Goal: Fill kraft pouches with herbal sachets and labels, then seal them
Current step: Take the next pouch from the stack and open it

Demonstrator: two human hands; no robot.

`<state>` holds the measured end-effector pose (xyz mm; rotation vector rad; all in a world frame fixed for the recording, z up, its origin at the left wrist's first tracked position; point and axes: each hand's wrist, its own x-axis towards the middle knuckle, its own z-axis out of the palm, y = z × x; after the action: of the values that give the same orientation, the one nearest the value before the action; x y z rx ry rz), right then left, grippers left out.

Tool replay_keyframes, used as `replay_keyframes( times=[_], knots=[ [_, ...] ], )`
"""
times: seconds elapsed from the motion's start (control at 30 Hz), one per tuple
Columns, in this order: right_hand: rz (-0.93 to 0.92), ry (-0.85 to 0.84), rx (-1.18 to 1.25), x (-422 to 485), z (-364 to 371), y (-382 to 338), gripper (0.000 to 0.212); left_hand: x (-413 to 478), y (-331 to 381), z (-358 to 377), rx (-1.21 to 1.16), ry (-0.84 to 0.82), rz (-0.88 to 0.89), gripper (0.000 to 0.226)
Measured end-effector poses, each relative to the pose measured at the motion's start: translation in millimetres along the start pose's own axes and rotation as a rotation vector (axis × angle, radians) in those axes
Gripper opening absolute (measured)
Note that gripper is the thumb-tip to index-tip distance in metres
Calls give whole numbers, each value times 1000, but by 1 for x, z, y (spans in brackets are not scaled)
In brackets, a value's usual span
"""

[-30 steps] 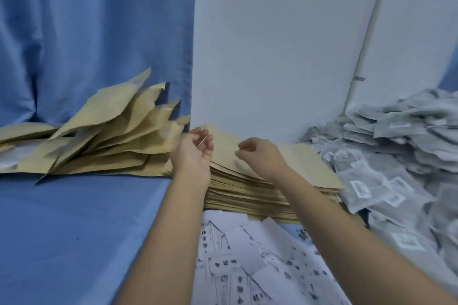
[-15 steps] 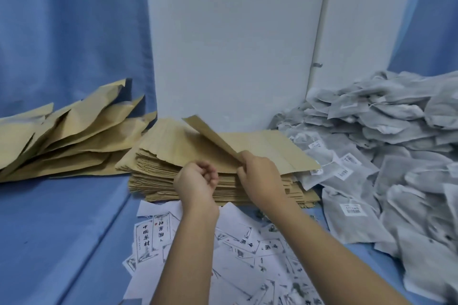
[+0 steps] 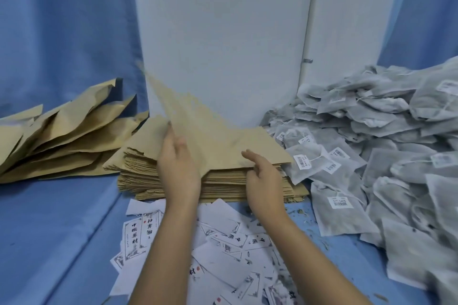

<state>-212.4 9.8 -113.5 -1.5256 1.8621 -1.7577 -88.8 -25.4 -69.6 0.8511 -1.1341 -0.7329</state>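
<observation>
Left hand (image 3: 178, 163) holds a blurred kraft pouch (image 3: 193, 126) up, long axis toward eleven o'clock, fingers seemingly pinching it; right hand (image 3: 262, 176) at three o'clock, fingers apart, empty.

Two bare hands show, the left hand (image 3: 177, 163) and the right hand (image 3: 262, 176), with nothing worn on either. Each runs back into a bare forearm, the left forearm (image 3: 163, 255) and the right forearm (image 3: 309, 255), uncovered down to the lower edge of the view. Blur hides the nails.
</observation>
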Motion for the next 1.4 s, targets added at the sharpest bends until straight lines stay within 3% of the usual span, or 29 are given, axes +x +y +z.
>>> replay_keyframes(
  times=[0.1,0.2,0.27,0.33,0.43,0.63,0.87,1.07,1.4],
  knots=[
    [172,-12,246,0,-1,-8,45,-13,4,9,134,-185,370,54],
    [338,-40,613,1,-1,-14,42,-16,-1,15,653,-394,699,67],
    [453,-60,938,0,-1,-17,32,-18,-5,19,876,-565,582,63],
    [558,-76,1175,-1,-3,-17,24,-21,-11,21,914,-739,392,50],
    [657,-106,1295,-4,-8,-12,25,-25,-16,21,901,-877,258,40],
    [666,-95,1250,-4,-9,-6,22,-22,-15,20,811,-800,152,33],
    [659,-48,1071,-7,2,-13,20,-30,-14,24,954,-698,306,29],
    [758,11,1090,-6,-4,-11,18,-34,-19,27,956,-693,354,47],
    [804,150,981,-8,-6,-11,21,-38,-18,28,771,-595,311,48]
  ],
)
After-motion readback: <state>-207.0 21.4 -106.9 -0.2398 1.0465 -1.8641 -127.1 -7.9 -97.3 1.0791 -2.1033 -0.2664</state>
